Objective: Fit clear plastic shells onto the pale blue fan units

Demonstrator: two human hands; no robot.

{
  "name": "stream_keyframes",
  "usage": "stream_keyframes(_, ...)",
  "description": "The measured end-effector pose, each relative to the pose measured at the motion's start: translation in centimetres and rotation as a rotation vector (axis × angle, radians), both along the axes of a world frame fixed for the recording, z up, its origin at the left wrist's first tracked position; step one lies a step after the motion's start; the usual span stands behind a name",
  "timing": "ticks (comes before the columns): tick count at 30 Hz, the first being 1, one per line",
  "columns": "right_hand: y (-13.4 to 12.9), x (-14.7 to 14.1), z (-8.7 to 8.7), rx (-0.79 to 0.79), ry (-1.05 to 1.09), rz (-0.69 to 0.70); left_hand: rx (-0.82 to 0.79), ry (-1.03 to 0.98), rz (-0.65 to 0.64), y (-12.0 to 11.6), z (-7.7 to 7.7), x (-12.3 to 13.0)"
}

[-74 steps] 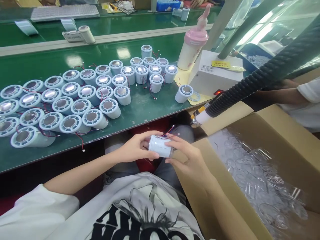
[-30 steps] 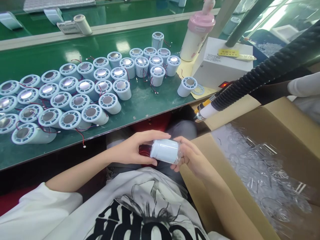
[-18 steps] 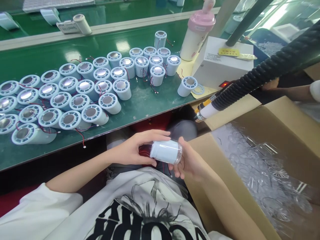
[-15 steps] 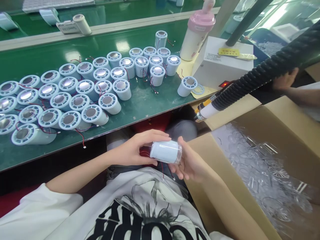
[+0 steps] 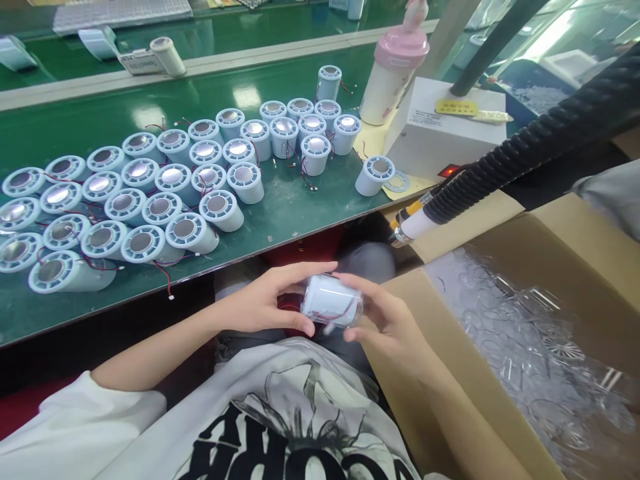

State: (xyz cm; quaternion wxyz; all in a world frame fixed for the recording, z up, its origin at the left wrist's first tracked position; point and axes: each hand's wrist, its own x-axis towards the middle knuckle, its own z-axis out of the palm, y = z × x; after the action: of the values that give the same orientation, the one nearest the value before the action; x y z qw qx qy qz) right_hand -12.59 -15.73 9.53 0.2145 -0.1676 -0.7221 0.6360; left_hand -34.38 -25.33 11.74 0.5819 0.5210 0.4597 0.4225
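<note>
Between my hands, above my lap, is a light-blue plastic cylinder [image 5: 327, 299] in a clear cover, lying on its side. Thin wires show along its lower side. My left hand [image 5: 273, 300] curves round its left end, thumb below and fingers above. At the other end my right hand [image 5: 383, 313] grips it with fingers on top and thumb underneath. On the green table in front stand several rows of similar light-blue cylinders [image 5: 160, 208], each with a round metal disc on top and red and black wires. One of them [image 5: 375, 175] stands apart at the right.
To my right an open cardboard box [image 5: 480, 373] holds many clear plastic parts [image 5: 530, 353]. A black ribbed hose [image 5: 500, 160] with a nozzle reaches over it. A white machine [image 5: 450, 127] and a pink-lidded bottle [image 5: 397, 70] stand at the table's right end.
The cylinder has been turned, so its wires now show on the near side. My right hand has shifted its grip, fingers now over the top. Another person's arm has left the right edge.
</note>
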Motion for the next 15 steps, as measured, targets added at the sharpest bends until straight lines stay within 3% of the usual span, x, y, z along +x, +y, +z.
stream_keyframes(2,-0.1,-0.2,0.0,-0.279,-0.005,-0.002,0.028,-0.034,-0.027,0.1,-0.2,-0.1)
stream_keyframes(4,-0.2,-0.3,0.1,-0.422,-0.004,-0.015,0.018,-0.073,-0.042,0.1,-0.4,-0.2)
stream_keyframes(11,-0.2,-0.4,0.2,-0.531,-0.074,-0.038,0.019,-0.055,-0.046,0.1,-0.5,-0.3)
stream_keyframes(15,-0.5,-0.7,-0.4,-0.602,-0.092,-0.058,-0.092,-0.103,-0.072,0.1,-1.3,-0.1)
